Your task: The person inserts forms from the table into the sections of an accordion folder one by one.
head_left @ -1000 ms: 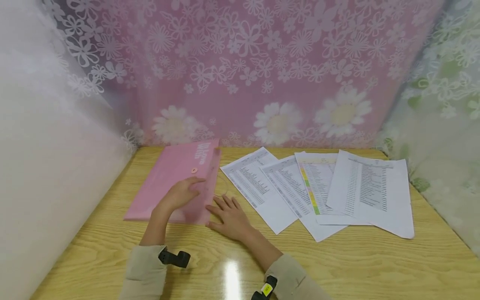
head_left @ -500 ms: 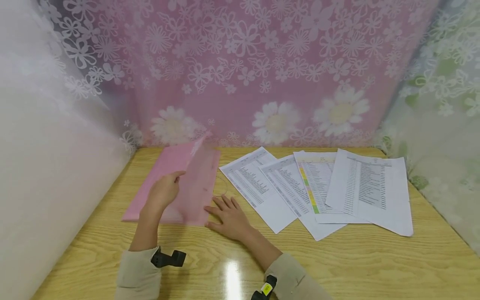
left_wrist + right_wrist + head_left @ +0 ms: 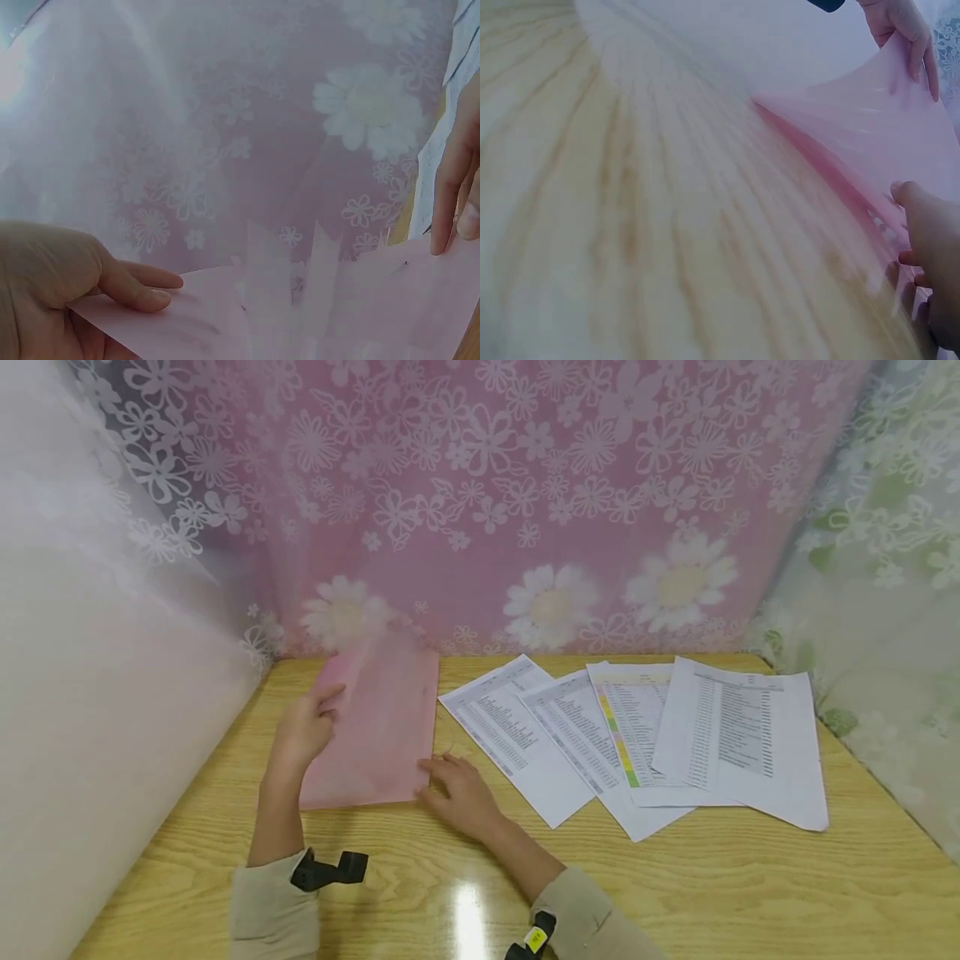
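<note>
A translucent pink document folder (image 3: 382,743) lies at the left of the table, its flap turned back to the left. My left hand (image 3: 303,731) pinches the flap between thumb and fingers; in the left wrist view the raised film bends upward from this hand (image 3: 90,292). At the folder's lower right edge, my right hand (image 3: 465,797) grips the border, thumb above and curled fingers along the edge in the right wrist view. The right fingertips are partly covered there by pink film. A thin string (image 3: 447,750) shows just beyond the right hand.
Several printed sheets (image 3: 555,777) fan out on the wooden table (image 3: 600,893) to the right of the folder. Floral curtain material (image 3: 480,543) stands behind, and a white wall (image 3: 135,610) rises on the left.
The left hand has moved left, lifting the folder's flap from lying flat and folding it over. The right hand has stayed at the edge, its fingers drawing in more.
</note>
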### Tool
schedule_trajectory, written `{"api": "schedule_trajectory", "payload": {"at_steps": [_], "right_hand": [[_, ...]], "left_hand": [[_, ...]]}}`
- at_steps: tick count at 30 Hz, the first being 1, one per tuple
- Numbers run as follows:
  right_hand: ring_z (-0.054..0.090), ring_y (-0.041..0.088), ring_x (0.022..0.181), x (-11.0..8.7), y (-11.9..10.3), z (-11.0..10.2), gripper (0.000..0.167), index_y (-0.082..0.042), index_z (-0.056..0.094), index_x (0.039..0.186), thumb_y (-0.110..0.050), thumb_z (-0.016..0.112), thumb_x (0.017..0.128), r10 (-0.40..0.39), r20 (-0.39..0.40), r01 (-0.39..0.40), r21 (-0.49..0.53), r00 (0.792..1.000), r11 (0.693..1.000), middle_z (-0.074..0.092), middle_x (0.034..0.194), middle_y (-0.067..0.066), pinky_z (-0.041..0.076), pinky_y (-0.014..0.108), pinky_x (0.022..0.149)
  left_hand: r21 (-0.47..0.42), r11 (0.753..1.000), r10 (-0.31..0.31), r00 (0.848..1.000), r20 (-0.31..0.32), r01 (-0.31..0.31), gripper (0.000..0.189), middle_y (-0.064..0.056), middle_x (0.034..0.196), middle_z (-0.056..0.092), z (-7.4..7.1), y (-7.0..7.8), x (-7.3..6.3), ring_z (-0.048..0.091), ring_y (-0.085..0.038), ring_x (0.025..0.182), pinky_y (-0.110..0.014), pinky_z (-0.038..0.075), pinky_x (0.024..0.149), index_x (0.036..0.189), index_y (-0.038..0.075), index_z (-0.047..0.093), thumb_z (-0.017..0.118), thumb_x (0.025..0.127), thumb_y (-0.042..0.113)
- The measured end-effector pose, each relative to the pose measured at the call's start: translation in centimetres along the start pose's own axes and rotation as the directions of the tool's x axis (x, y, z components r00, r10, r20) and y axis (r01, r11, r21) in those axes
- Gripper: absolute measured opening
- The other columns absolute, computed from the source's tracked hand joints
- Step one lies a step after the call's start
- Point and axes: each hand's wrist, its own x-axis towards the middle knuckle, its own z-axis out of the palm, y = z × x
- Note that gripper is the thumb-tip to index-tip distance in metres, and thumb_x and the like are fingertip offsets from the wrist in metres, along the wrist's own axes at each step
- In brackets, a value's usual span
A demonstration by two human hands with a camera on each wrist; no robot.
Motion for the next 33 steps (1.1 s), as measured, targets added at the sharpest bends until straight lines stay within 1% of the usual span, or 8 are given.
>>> {"api": "schedule_trajectory", "payload": {"at_steps": [4, 9, 12, 14, 16, 19, 27, 33], "right_hand": [[0.048, 0.026, 0.117, 0.2, -0.2, 0.0, 0.043, -0.014, 0.057, 0.125, -0.03, 0.062, 0.086, 0.117, -0.061, -0.103, 0.205, 0.991, 0.973, 0.057, 0.123, 0.007, 0.033, 0.039, 0.098], [0.054, 0.023, 0.108, 0.5, -0.4, -0.1, 0.041, -0.011, 0.058, 0.123, -0.018, 0.067, 0.084, 0.174, -0.072, -0.129, 0.415, 0.982, 0.901, 0.058, 0.121, 0.009, 0.042, 0.034, 0.09], [0.057, 0.023, 0.102, 0.6, -0.6, -0.1, 0.042, -0.009, 0.057, 0.124, -0.011, 0.068, 0.083, 0.2, -0.056, -0.139, 0.537, 0.978, 0.832, 0.057, 0.121, 0.011, 0.044, 0.031, 0.085], [0.058, 0.025, 0.1, 0.6, -0.7, -0.2, 0.043, -0.006, 0.055, 0.125, -0.007, 0.067, 0.083, 0.209, -0.041, -0.14, 0.617, 0.977, 0.775, 0.058, 0.12, 0.014, 0.045, 0.03, 0.084], [0.058, 0.027, 0.099, 0.6, -0.8, -0.3, 0.045, -0.002, 0.053, 0.126, -0.002, 0.066, 0.083, 0.215, -0.021, -0.143, 0.682, 0.976, 0.717, 0.058, 0.117, 0.018, 0.046, 0.03, 0.083], [0.059, 0.03, 0.095, 0.4, -1.4, -0.8, 0.047, 0.004, 0.049, 0.127, 0.004, 0.063, 0.082, 0.204, 0.006, -0.141, 0.739, 0.979, 0.658, 0.059, 0.111, 0.023, 0.048, 0.029, 0.078], [0.058, 0.037, 0.096, 0.0, -3.3, -2.4, 0.052, 0.011, 0.04, 0.13, 0.012, 0.058, 0.082, 0.186, 0.033, -0.141, 0.784, 0.982, 0.604, 0.055, 0.113, 0.031, 0.049, 0.029, 0.077], [0.061, 0.035, 0.09, 0.2, -3.2, -2.5, 0.061, 0.008, 0.032, 0.136, 0.012, 0.058, 0.082, 0.187, 0.027, -0.136, 0.79, 0.982, 0.598, 0.056, 0.111, 0.031, 0.049, 0.029, 0.076]], "left_hand": [[-0.005, 1.0, -0.01, 0.999, -0.047, 0.01, 0.041, -0.031, 0.111, 0.056, -0.3, 0.2, 0.2, 0.052, -0.017, 0.057, -0.031, 0.042, 0.057, 0.128, -0.005, 0.049, 0.041, 0.088, -0.005], [-0.041, 0.998, -0.049, 0.997, -0.061, 0.046, 0.042, -0.028, 0.12, 0.052, -0.8, 0.3, 0.4, 0.049, -0.015, 0.056, -0.028, 0.04, 0.054, 0.129, -0.001, 0.051, 0.041, 0.089, -0.002], [-0.099, 0.993, -0.075, 0.996, -0.038, 0.071, 0.041, -0.026, 0.128, 0.047, -1.1, 0.1, 0.3, 0.054, -0.021, 0.066, -0.029, 0.044, 0.057, 0.133, 0.001, 0.048, 0.041, 0.092, 0.001], [-0.147, 0.987, -0.071, 0.997, -0.025, 0.067, 0.041, -0.024, 0.134, 0.042, -1.3, 0.0, 0.1, 0.057, -0.028, 0.089, -0.034, 0.047, 0.069, 0.134, 0.002, 0.046, 0.042, 0.093, 0.001], [-0.195, 0.979, -0.066, 0.998, -0.015, 0.062, 0.041, -0.023, 0.138, 0.037, -1.4, -0.2, -0.1, 0.048, -0.032, 0.11, -0.039, 0.043, 0.079, 0.135, 0.002, 0.045, 0.042, 0.094, 0.002], [-0.242, 0.968, -0.064, 0.998, -0.013, 0.059, 0.041, -0.021, 0.141, 0.034, -1.5, -0.6, -0.6, 0.035, -0.033, 0.121, -0.041, 0.038, 0.08, 0.136, 0.002, 0.044, 0.043, 0.095, 0.002], [-0.29, 0.954, -0.079, 0.997, -0.018, 0.07, 0.041, -0.019, 0.14, 0.035, -1.6, -0.9, -1.0, 0.035, -0.028, 0.116, -0.037, 0.032, 0.075, 0.136, 0.003, 0.044, 0.043, 0.095, 0.001], [-0.345, 0.935, -0.089, 0.996, -0.011, 0.079, 0.042, -0.017, 0.142, 0.032, -1.9, -0.8, -0.8, 0.032, -0.028, 0.115, -0.039, 0.03, 0.08, 0.137, 0.003, 0.043, 0.042, 0.095, 0.001]]}}
